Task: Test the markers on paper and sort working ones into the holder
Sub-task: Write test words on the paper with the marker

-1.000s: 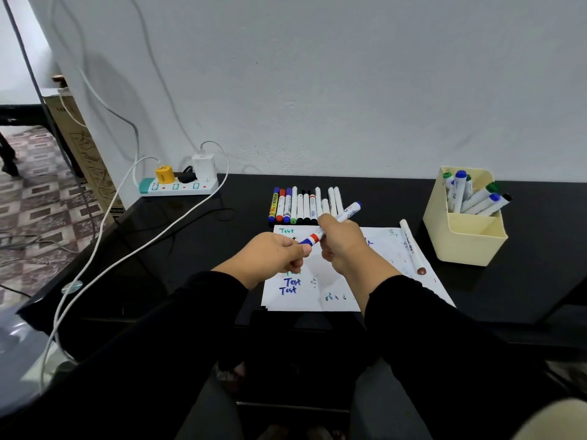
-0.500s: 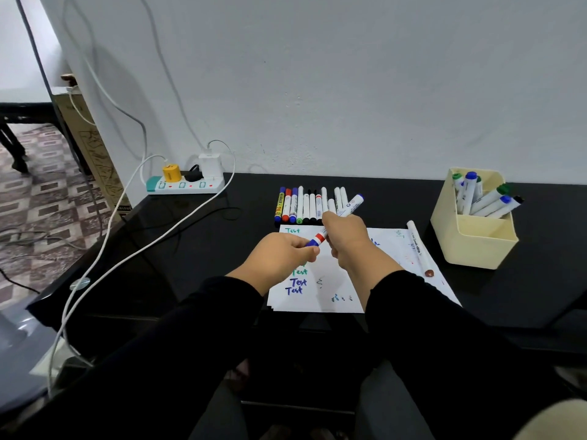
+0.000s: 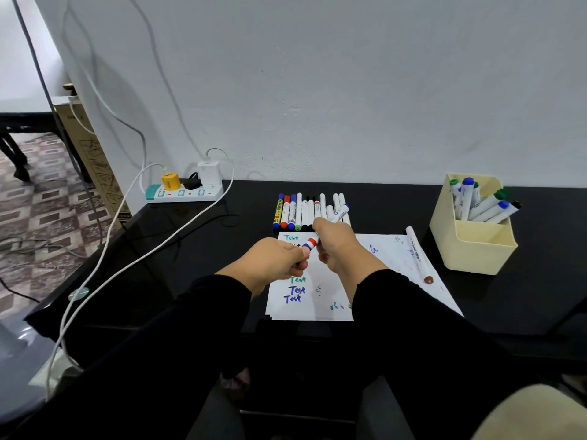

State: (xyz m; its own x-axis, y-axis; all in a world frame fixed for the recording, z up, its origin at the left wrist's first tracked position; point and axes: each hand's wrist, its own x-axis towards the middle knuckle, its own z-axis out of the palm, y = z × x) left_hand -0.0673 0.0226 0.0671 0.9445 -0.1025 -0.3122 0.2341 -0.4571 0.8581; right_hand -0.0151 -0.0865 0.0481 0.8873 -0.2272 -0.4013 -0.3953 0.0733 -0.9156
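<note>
Over the paper [image 3: 333,281], marker [image 3: 336,215] between left hand [image 3: 273,262] and right hand [image 3: 338,244].

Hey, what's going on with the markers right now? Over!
Right hand grips marker; left hand pinches its blue cap. Paper below. Nothing blocking holder.

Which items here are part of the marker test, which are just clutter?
Job:
- marker, gripped by right hand, left hand at its cap
- marker row
- test paper
- holder
- brown-tipped marker

Lying about:
- power strip
- white cable
- cardboard box
</note>
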